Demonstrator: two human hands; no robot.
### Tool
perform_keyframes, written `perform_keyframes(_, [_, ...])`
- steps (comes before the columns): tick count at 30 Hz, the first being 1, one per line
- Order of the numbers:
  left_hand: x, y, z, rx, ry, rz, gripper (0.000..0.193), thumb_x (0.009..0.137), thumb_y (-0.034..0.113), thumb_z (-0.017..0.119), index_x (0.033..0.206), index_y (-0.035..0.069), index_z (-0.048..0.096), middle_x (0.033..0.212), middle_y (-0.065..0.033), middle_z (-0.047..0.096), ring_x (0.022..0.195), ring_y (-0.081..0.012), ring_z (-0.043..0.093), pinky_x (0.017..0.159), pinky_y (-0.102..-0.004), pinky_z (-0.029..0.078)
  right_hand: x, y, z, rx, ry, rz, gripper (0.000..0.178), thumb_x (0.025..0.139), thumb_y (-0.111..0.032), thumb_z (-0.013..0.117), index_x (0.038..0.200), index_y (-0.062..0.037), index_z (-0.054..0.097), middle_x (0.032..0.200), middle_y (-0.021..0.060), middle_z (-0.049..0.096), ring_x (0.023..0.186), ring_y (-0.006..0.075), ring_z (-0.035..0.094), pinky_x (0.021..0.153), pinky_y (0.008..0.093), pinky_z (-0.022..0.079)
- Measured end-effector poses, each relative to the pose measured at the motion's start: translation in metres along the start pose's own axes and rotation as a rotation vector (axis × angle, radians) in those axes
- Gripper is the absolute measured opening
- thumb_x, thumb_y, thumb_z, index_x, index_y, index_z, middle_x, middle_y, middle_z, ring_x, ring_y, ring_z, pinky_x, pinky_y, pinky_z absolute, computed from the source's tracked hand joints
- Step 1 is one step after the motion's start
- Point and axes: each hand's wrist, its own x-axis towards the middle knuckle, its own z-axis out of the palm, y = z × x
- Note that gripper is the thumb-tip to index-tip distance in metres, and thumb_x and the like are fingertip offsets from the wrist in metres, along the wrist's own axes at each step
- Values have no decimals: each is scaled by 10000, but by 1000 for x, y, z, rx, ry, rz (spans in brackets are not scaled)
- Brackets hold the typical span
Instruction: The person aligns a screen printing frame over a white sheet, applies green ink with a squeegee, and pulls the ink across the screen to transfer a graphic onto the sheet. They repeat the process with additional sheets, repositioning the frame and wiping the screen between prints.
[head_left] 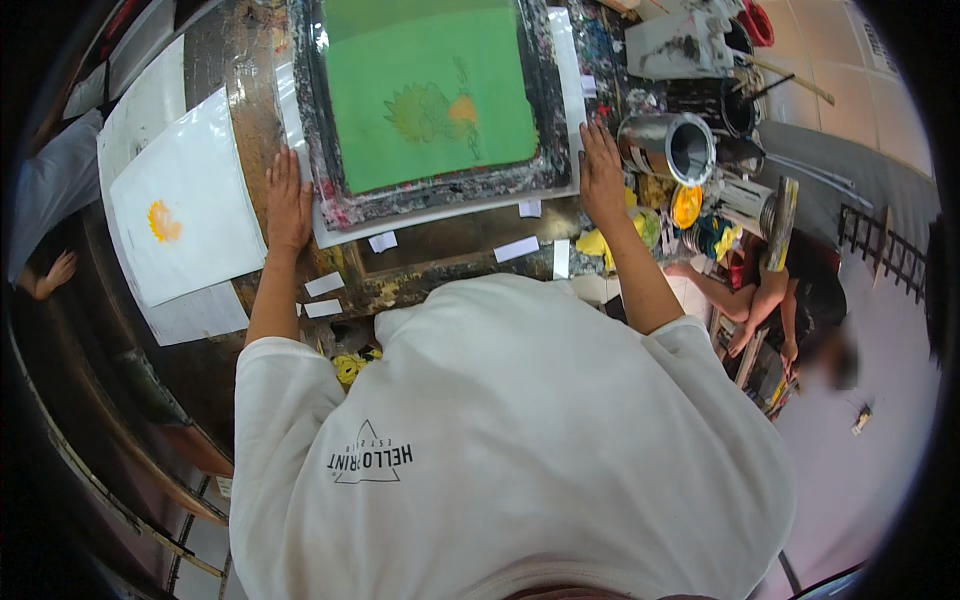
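Observation:
A screen-printing frame (553,110) with green mesh (430,50) lies on the worktable in front of me. The mesh carries a spiky outlined figure with an orange patch. Beneath the frame, a larger white sheet (568,70) shows along its sides and near edge. My left hand (288,200) rests with fingers stretched out at the sheet's left edge, just beside the frame. At the right edge, my right hand (602,175) lies with its fingers extended. Neither hand appears to grip anything. White paper sheets (200,220), the top one bearing an orange print, lie left of my left hand.
A silver can (650,145), dark paint pots (715,105) and an orange-filled lid (686,206) crowd the right side. Small white paper slips (516,249) lie along the near table edge. Another person (810,290) sits at right; someone else's hand (58,272) shows at far left.

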Motion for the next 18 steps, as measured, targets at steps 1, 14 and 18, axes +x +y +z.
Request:
perform_keyframes(1, [-2, 3, -2, -16, 14, -17, 643, 1144, 340, 383, 1695, 28, 271, 1770, -184, 246, 1642, -384, 193, 1341, -515, 130, -5, -2, -1, 35, 41, -3, 531, 1026, -46, 569, 1554, -24, 518, 1618, 199, 502, 1492, 457, 430, 1264, 522, 331])
perform_keyframes(14, [-76, 70, -12, -107, 272, -172, 503, 1113, 290, 568, 1521, 0, 528, 1534, -217, 523, 1429, -414, 475, 1205, -507, 361, -110, -82, 34, 268, -37, 399, 374, 935, -312, 790, 1125, 3, 719, 1083, 194, 724, 1018, 367, 694, 902, 473, 543])
perform_keyframes(18, [-100, 98, -6, -48, 335, -304, 365, 1069, 302, 658, 1285, 8, 661, 1204, -184, 646, 1139, -370, 589, 1021, -485, 455, -98, -85, 45, 226, 75, 450, 347, 924, -337, 796, 1017, -7, 745, 958, 174, 755, 894, 374, 730, 815, 488, 563])
